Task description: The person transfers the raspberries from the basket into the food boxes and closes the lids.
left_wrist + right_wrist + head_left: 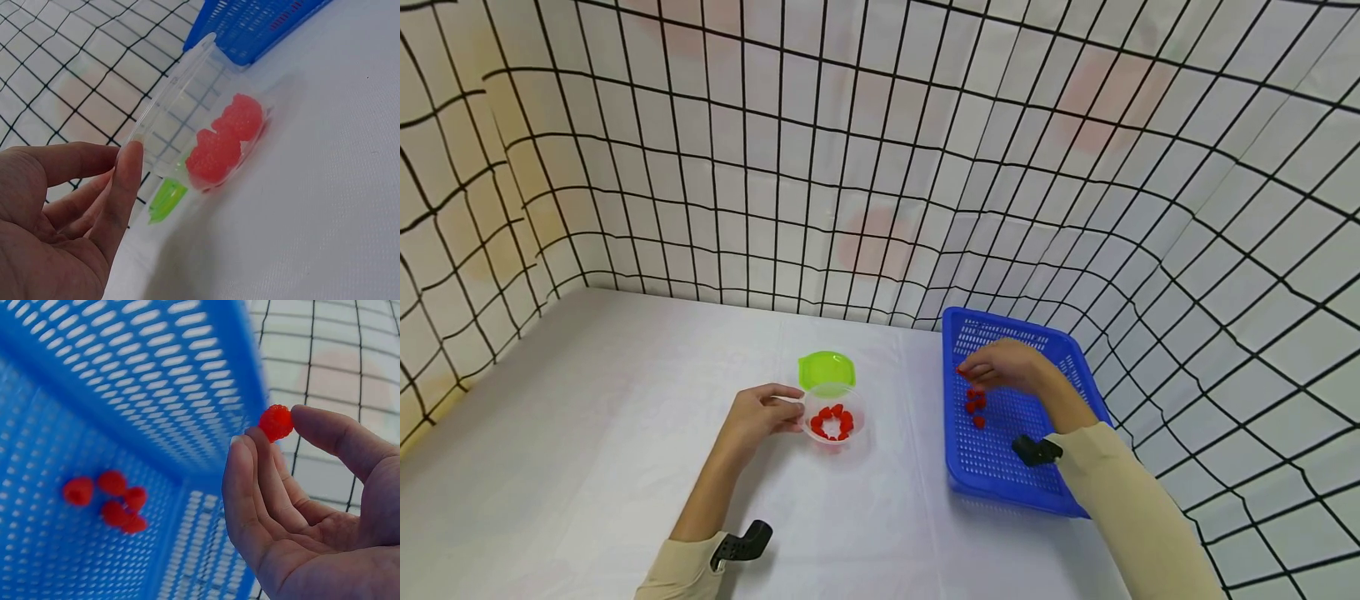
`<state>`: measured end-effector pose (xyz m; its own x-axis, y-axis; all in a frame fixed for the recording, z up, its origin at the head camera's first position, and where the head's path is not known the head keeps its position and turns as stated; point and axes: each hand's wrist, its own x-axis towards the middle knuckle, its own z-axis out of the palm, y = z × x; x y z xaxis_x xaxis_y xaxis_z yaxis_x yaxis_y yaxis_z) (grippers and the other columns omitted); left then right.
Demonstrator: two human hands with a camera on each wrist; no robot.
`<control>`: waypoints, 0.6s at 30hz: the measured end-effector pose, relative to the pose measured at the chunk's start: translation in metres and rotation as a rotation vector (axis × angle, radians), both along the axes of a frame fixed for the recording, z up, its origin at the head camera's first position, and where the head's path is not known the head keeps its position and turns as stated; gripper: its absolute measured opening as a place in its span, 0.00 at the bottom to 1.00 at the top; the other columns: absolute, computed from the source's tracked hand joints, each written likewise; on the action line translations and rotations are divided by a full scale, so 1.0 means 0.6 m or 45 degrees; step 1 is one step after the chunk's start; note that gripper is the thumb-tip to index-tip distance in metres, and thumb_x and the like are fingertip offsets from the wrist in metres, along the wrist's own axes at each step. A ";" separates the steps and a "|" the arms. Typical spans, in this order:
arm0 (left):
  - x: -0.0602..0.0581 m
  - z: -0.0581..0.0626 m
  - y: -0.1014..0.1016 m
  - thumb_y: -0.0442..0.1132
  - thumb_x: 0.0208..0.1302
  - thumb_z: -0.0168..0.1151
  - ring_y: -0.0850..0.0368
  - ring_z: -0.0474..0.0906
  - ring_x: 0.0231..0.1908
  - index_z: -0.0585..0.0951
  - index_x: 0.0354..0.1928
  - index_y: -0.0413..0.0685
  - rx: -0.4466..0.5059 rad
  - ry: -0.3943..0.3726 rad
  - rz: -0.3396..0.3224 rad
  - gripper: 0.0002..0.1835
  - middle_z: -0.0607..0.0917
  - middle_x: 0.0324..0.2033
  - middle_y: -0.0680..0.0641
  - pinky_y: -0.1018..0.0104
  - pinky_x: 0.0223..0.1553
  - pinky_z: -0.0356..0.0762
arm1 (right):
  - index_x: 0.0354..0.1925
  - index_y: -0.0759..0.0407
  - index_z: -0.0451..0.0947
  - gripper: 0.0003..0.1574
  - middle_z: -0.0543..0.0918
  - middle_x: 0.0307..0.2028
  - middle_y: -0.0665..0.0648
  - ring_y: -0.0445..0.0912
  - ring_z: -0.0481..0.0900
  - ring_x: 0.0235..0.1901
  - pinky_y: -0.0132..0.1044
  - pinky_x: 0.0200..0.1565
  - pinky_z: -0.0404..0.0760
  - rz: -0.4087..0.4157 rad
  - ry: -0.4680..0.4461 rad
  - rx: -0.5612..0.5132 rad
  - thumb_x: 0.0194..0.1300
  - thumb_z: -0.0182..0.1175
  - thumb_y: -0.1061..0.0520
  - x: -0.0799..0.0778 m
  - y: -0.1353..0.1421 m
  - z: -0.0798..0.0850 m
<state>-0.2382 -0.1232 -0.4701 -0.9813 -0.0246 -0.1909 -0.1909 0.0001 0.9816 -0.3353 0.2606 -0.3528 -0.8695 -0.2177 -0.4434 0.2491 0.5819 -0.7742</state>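
Note:
My left hand point(763, 419) pinches the rim of a clear plastic bowl point(181, 103) between thumb and fingers. Several red raspberries point(215, 147) lie in a ring on its bottom, on the white table. Over the blue basket point(953, 442), my right hand point(1006, 365) pinches one raspberry point(275, 422) between thumb and fingertips, up near the basket's rim. Inside the basket, several more raspberries point(112, 483) rest on the perforated floor. Just behind the bowl lies a bright green lid point(827, 367), partly overlapped by the bowl in the head view.
Black wire grid panels point(880, 167) with white sheeting behind them enclose the table at the back and sides. The basket stands at the right, close to the grid. White cloth point(587, 433) covers the table. Each sleeve cuff carries a small black device point(745, 543).

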 end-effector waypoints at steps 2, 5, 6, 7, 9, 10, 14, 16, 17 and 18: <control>-0.001 0.000 0.000 0.34 0.67 0.65 0.55 0.87 0.27 0.82 0.53 0.34 0.002 0.001 -0.002 0.15 0.87 0.34 0.40 0.67 0.37 0.88 | 0.54 0.74 0.80 0.23 0.88 0.43 0.59 0.47 0.87 0.41 0.47 0.57 0.85 0.024 0.002 -0.013 0.69 0.64 0.57 0.002 -0.013 0.008; 0.000 0.001 0.000 0.34 0.67 0.65 0.54 0.88 0.27 0.82 0.54 0.34 0.004 0.004 -0.004 0.15 0.88 0.35 0.40 0.66 0.38 0.88 | 0.53 0.73 0.81 0.21 0.88 0.44 0.61 0.49 0.87 0.41 0.45 0.54 0.86 0.035 -0.001 -0.021 0.69 0.64 0.57 0.003 -0.036 0.015; -0.001 0.001 -0.001 0.34 0.67 0.65 0.54 0.88 0.28 0.82 0.54 0.34 0.003 0.002 -0.004 0.16 0.88 0.35 0.40 0.66 0.38 0.88 | 0.52 0.72 0.81 0.21 0.88 0.44 0.61 0.50 0.87 0.41 0.45 0.54 0.86 0.036 -0.003 -0.025 0.69 0.65 0.57 0.004 -0.044 0.017; -0.001 0.001 -0.001 0.34 0.67 0.66 0.54 0.88 0.28 0.82 0.54 0.34 0.006 0.001 -0.004 0.16 0.88 0.35 0.40 0.66 0.38 0.88 | 0.52 0.72 0.81 0.20 0.88 0.43 0.61 0.50 0.87 0.41 0.45 0.54 0.87 0.037 -0.007 -0.032 0.68 0.65 0.57 0.004 -0.052 0.018; -0.001 0.001 -0.001 0.34 0.67 0.66 0.54 0.88 0.28 0.82 0.54 0.34 0.008 0.003 -0.006 0.16 0.88 0.36 0.40 0.66 0.38 0.88 | 0.51 0.72 0.82 0.19 0.88 0.41 0.60 0.51 0.88 0.40 0.44 0.53 0.87 0.043 -0.015 -0.046 0.68 0.66 0.58 0.002 -0.070 0.020; -0.001 0.001 -0.001 0.35 0.67 0.66 0.54 0.88 0.28 0.82 0.54 0.34 0.009 0.005 -0.008 0.16 0.88 0.36 0.40 0.66 0.38 0.88 | 0.51 0.72 0.82 0.19 0.88 0.40 0.60 0.51 0.88 0.40 0.44 0.53 0.87 0.051 -0.021 -0.055 0.67 0.66 0.58 0.001 -0.078 0.019; -0.001 0.001 -0.001 0.34 0.67 0.66 0.54 0.88 0.28 0.82 0.54 0.34 0.006 0.004 -0.007 0.16 0.89 0.37 0.40 0.66 0.38 0.88 | 0.50 0.72 0.81 0.18 0.88 0.40 0.59 0.48 0.88 0.37 0.44 0.51 0.88 0.107 -0.008 -0.056 0.68 0.65 0.59 0.002 -0.111 0.020; -0.001 0.000 -0.001 0.35 0.68 0.65 0.54 0.88 0.28 0.82 0.54 0.34 0.000 0.002 -0.006 0.16 0.89 0.37 0.39 0.65 0.38 0.89 | 0.50 0.72 0.81 0.18 0.88 0.41 0.60 0.48 0.88 0.37 0.45 0.52 0.88 0.139 -0.003 -0.055 0.68 0.64 0.60 0.004 -0.128 0.019; -0.002 0.000 -0.001 0.34 0.68 0.65 0.54 0.88 0.28 0.82 0.53 0.34 0.000 0.000 -0.003 0.15 0.89 0.37 0.39 0.65 0.38 0.89 | 0.50 0.72 0.81 0.17 0.88 0.41 0.60 0.48 0.88 0.37 0.45 0.51 0.88 0.153 0.001 -0.052 0.68 0.64 0.60 0.006 -0.136 0.019; -0.002 0.000 0.000 0.34 0.68 0.65 0.54 0.88 0.28 0.82 0.53 0.35 -0.001 0.000 -0.002 0.15 0.89 0.37 0.39 0.65 0.38 0.89 | 0.50 0.71 0.82 0.17 0.89 0.41 0.60 0.48 0.88 0.36 0.45 0.51 0.88 0.163 -0.001 -0.050 0.68 0.65 0.60 0.008 -0.144 0.017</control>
